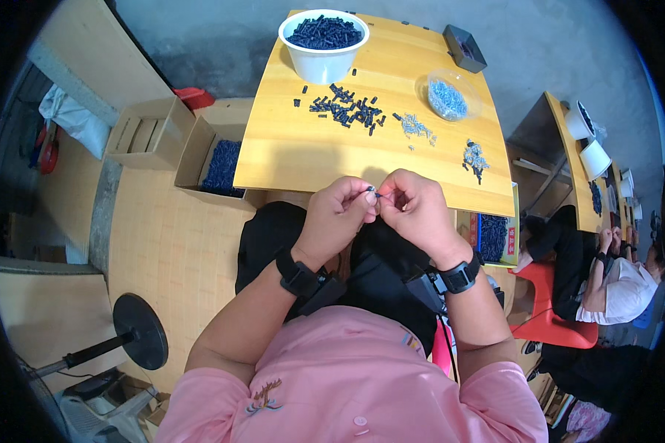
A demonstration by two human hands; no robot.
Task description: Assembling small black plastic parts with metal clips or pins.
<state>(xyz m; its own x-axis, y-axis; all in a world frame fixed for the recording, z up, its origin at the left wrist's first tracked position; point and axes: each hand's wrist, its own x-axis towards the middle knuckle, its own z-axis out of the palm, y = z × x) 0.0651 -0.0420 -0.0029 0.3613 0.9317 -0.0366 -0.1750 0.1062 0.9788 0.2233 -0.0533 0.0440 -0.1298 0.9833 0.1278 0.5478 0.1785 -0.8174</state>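
pink shirt (347, 362) below; left hand (338, 215) and right hand (420, 213) pinch a dark part (377, 195) before the surface (292, 155); a small pile (474, 156) looks joined, many black pieces (345, 111) and clear pieces (415, 126) loose.

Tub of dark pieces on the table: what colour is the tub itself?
The tub is white, best seen in the head view.

Brightly lit wooden table (421, 164), soft shadow (307, 156) near its front edge, fisheye-bent lines, black corners
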